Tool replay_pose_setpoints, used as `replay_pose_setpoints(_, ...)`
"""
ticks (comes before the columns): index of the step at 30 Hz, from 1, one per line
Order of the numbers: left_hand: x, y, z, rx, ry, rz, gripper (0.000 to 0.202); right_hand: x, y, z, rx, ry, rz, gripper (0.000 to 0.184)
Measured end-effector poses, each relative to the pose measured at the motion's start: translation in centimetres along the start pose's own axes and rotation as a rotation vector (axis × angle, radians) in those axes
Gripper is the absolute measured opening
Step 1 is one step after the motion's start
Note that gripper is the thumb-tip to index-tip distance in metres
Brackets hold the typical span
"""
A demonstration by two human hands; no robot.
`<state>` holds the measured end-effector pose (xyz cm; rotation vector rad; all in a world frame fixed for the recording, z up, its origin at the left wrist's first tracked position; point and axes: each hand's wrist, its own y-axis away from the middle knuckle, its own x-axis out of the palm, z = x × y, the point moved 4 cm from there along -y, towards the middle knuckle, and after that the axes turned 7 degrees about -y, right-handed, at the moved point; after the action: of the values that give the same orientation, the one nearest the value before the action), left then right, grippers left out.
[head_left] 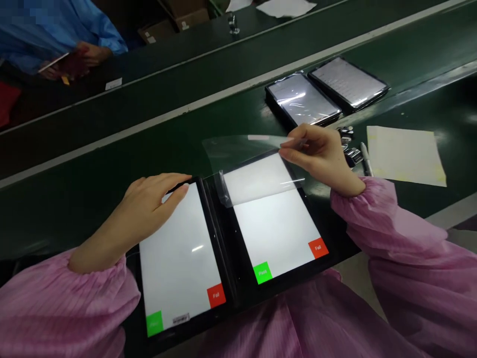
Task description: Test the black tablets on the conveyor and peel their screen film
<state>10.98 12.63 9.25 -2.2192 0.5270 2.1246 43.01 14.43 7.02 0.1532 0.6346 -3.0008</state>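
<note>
Two tablets lie side by side on the green belt, both with white screens and green and red buttons. My left hand (149, 209) rests flat on the top of the left tablet (182, 263), fingers stretched out. My right hand (316, 154) pinches the far corner of a clear protective film (242, 154) and holds it lifted off the upper half of the right tablet (278, 223). The film curls up and toward the left. Pink sleeves cover both my arms.
Two more tablets (303, 99) (350, 82) wrapped in film lie farther along the belt. A white paper sheet (404, 154), a pen (365, 159) and small metal clips (348, 141) lie at the right. A person in blue (55, 35) works across the far belt.
</note>
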Motion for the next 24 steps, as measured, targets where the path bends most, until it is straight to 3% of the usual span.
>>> replay_pose_setpoints(6, -0.4, 2.0, -2.6, 0.180, -0.310, -0.256, 0.057, 0.1, 2.2, 0.0, 0.022, -0.075, -0.025, 0.013)
replay_pose_setpoints(8, -0.7, 1.6, -2.5, 0.132, -0.318, -0.242, 0.058, 0.4, 2.8, 0.1, 0.007, -0.097, 0.007, 0.013)
replay_pose_setpoints(12, -0.6, -0.5, -1.0, -0.034, -0.235, -0.033, 0.059, 0.5, 3.1, 0.3, -0.045, -0.066, 0.031, 0.011)
replay_pose_setpoints(14, -0.6, -0.9, -0.6, -0.055, -0.206, 0.007, 0.058, 0.4, 3.2, 0.5, -0.067, -0.049, 0.044, 0.010)
replay_pose_setpoints(24, -1.1, 1.4, -0.8, -0.031, -0.033, -0.149, 0.033, -0.1, 3.9, 1.1, -0.051, 0.001, 0.005, 0.014)
